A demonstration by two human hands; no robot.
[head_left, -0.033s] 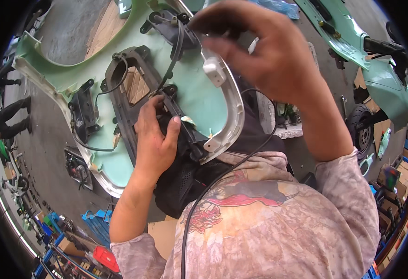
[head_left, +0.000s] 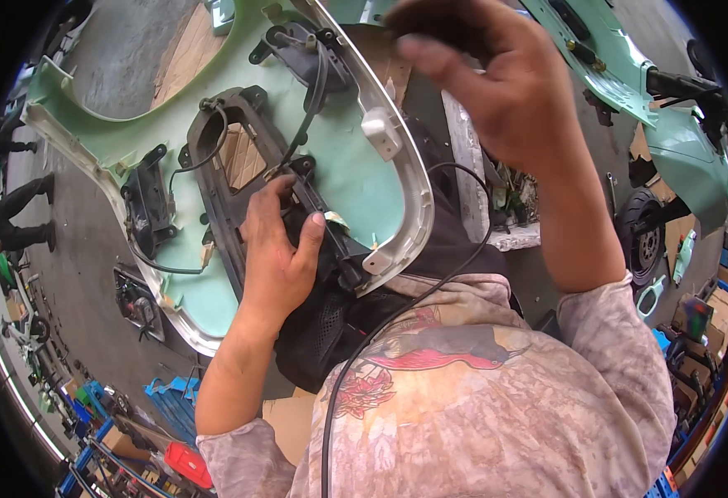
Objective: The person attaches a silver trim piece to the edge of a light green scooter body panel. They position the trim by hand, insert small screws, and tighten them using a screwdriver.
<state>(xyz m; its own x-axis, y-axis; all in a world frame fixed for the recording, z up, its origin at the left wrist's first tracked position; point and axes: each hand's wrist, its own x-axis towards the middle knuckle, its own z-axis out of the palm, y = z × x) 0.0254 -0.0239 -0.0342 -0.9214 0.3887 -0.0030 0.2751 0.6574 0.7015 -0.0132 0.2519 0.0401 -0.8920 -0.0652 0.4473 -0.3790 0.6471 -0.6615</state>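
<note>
Tilted in front of me is a mint-green vehicle body panel (head_left: 362,178), its inner side toward me and its rim pale. A black plastic frame (head_left: 214,187) with a long opening is fixed along its middle. My left hand (head_left: 281,261) lies over the lower part of this frame, fingers curled onto it beside a thin cable, thumb apart. Small black housings with wires, one upper right (head_left: 301,56) and one left (head_left: 148,203), sit on the panel. My right hand (head_left: 501,87) is raised right of the panel, apart from it, slightly blurred, fingers curved away from the thumb, nothing visible between them.
A black cable (head_left: 418,300) runs across my shirt. Right of the panel stands a whitish tray-like block (head_left: 513,239). Farther right are more green bodywork (head_left: 687,149) and a wheel (head_left: 642,232). A dark lamp-like part (head_left: 137,303) lies on the floor at left; a person's legs (head_left: 19,217) show beyond.
My right hand has moved right, away from the panel's upper right edge. My left hand stays on the black frame, and the panel has barely shifted.
</note>
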